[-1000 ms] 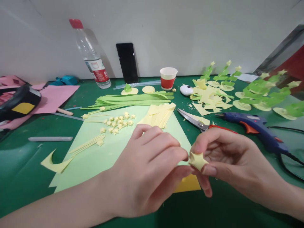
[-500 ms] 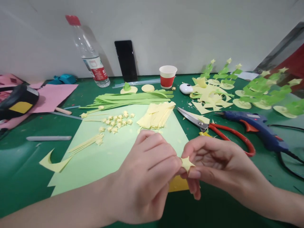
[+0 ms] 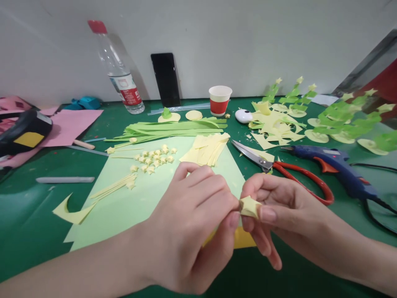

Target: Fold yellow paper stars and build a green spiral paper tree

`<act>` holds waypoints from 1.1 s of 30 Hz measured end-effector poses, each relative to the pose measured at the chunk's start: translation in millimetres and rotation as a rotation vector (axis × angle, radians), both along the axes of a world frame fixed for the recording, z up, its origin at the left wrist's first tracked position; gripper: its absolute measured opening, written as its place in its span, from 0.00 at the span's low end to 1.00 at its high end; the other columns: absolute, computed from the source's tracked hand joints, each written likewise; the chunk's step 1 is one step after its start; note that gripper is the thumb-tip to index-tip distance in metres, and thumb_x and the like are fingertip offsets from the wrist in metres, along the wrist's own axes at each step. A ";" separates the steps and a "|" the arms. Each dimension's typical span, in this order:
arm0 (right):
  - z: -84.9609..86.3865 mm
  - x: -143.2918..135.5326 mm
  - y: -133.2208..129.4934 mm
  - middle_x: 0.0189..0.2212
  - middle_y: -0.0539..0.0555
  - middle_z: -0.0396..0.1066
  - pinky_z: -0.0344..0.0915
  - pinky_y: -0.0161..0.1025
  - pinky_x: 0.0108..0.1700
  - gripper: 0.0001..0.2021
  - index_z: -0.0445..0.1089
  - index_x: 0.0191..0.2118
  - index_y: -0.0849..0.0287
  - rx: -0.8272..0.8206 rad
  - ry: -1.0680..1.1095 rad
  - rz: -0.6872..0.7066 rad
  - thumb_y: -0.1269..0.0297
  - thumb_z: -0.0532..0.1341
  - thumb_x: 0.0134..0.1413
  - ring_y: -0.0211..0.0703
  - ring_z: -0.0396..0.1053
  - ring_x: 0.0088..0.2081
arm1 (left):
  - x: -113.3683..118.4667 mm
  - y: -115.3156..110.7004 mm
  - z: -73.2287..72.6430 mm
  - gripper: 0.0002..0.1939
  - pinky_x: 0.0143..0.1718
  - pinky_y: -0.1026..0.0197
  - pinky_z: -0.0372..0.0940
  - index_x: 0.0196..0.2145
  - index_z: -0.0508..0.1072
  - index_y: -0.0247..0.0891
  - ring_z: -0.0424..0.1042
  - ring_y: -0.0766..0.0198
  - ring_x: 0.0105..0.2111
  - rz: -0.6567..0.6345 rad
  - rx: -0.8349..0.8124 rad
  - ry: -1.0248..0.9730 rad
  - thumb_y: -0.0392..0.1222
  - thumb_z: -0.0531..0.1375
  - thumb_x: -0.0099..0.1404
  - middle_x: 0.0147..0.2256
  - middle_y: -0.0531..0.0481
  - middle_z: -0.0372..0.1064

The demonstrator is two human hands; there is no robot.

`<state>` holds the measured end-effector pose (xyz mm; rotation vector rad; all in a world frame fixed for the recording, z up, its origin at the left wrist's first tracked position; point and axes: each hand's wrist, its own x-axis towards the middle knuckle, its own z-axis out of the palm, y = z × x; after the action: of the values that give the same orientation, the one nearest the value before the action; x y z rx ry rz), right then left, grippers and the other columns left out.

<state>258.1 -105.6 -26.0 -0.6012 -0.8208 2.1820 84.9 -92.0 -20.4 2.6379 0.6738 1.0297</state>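
Note:
A pale yellow paper star (image 3: 249, 207) is pinched between the thumb and fingers of my right hand (image 3: 279, 207). My left hand (image 3: 195, 223) is closed, its fingertips touching the star's left side; whether it grips a point of the star or something thin is hidden. Beneath my hands lies a light green sheet (image 3: 149, 198) with a yellow piece (image 3: 245, 238) at its near edge. Several small folded stars (image 3: 155, 159) sit on the sheet, beside a pile of pale yellow strips (image 3: 206, 148).
Scissors (image 3: 266, 163) with red handles and a blue glue gun (image 3: 338, 165) lie on the right. Green strips (image 3: 173, 128), a paper cup (image 3: 220, 101), a bottle (image 3: 124, 78) and a phone (image 3: 166, 80) are farther back. Paper plants (image 3: 344, 120) stand at the far right.
The star has shifted slightly right and turned in my fingers. My right hand's lower fingers have moved right and down, and my left thumb now shows beside the star.

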 end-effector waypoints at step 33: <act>2.6 3.0 -3.8 0.25 0.49 0.69 0.70 0.25 0.27 0.07 0.70 0.37 0.59 0.189 -0.097 -0.041 0.66 0.63 0.50 0.32 0.71 0.27 | 0.7 4.2 7.2 0.10 0.30 0.60 0.53 0.22 0.61 0.35 0.59 0.68 0.24 0.068 0.021 0.037 0.28 0.50 0.59 0.22 0.55 0.62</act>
<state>261.1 -109.4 -23.4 -0.6264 -1.0433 2.0227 85.6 -87.8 -13.2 2.6749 0.7700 1.0137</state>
